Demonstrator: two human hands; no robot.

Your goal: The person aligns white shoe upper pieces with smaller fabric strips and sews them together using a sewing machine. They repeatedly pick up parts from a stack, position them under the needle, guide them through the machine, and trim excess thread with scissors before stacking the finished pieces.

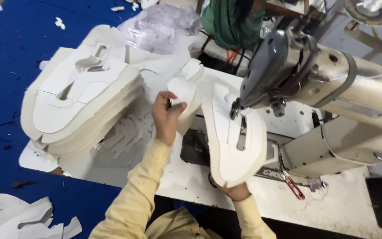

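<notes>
A cream cut fabric piece (233, 146), shaped like a shoe upper, lies under the head of a beige sewing machine (315, 84). My right hand (235, 191) holds this piece at its near edge, mostly hidden beneath it. My left hand (166, 117) is raised to the left of the machine and pinches the curled far end of the same cream material (184, 90). Both arms wear pale yellow sleeves.
A tall stack of matching cream pieces (80, 97) stands at the left of the white table (191, 181). Red-handled snips (292, 185) lie by the machine base. Crumpled clear plastic (160, 26) and a person in green (231, 20) are behind. Blue floor with scraps (27, 219) surrounds.
</notes>
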